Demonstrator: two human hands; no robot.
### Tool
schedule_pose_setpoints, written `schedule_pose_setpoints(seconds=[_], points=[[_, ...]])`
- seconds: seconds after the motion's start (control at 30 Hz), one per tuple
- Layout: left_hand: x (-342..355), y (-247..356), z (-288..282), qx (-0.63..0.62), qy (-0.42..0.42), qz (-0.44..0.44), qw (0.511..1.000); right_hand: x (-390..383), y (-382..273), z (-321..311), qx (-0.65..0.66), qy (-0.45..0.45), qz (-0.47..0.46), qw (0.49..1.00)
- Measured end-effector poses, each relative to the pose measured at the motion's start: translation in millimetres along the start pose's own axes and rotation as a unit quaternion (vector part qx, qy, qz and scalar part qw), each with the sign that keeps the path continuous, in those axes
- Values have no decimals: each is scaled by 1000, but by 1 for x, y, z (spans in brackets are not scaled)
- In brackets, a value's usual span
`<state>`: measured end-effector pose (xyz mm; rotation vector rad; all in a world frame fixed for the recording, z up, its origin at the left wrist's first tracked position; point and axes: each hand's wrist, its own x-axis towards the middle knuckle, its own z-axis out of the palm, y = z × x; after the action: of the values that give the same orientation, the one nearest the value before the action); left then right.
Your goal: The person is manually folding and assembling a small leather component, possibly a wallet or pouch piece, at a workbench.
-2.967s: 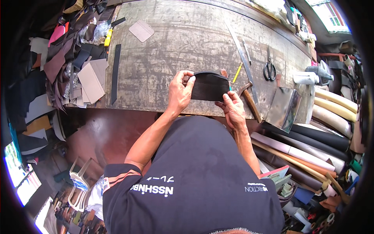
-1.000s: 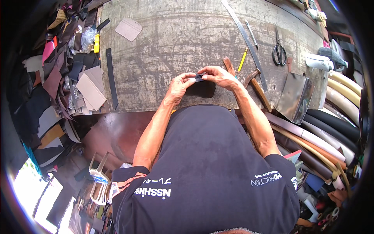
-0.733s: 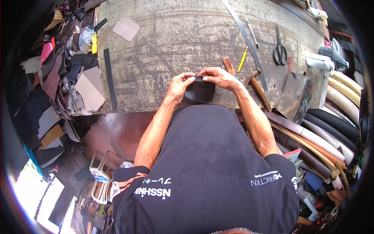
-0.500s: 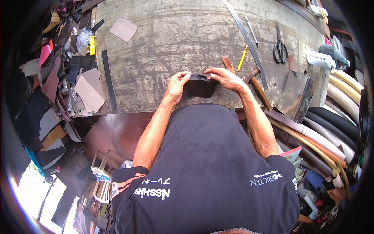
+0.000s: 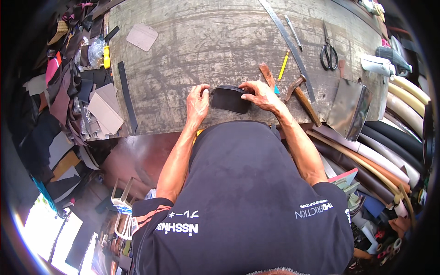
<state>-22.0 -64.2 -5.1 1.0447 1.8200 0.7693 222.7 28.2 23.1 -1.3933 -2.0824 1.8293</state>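
A flat black leather piece point(image 5: 229, 100) with rounded corners and a thick, layered-looking far edge is near the front edge of the workbench, just ahead of my body. My right hand point(image 5: 262, 95) grips it at the right end, thumb on the near face and fingers at the far edge. Just off its left end, my left hand point(image 5: 198, 104) has its fingers bent and parted from the thumb, holding nothing. A hammer point(image 5: 305, 98) with a wooden handle and another wooden-handled tool point(image 5: 266, 75) with a blue bit by its end lie to the right.
The worn workbench point(image 5: 183, 50) carries a steel ruler point(image 5: 288, 43), a yellow pencil-like tool point(image 5: 283, 65), a pen point(image 5: 294, 33), black scissors point(image 5: 328, 55) and a dark strip point(image 5: 127, 96). Leather scraps point(image 5: 59, 98) crowd the left; rolls of material point(image 5: 389, 151) fill the lower right.
My left hand has let go of the black leather piece and drawn back a little to the left. The piece now shows more of its face, held by my right hand.
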Motion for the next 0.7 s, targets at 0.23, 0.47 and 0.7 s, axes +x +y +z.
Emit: schedule_pose_setpoints(seconds=[0.23, 0.47, 0.7], points=[[10, 4, 1, 40, -62, 69, 995, -7, -3, 1, -50, -25, -117, 992], [11, 16, -9, 35, -228, 8, 973, -9, -5, 11, -1, -8, -63, 998], [11, 21, -15, -4, -313, 29, 949, -14, -15, 16, 32, -5, 1, 999]])
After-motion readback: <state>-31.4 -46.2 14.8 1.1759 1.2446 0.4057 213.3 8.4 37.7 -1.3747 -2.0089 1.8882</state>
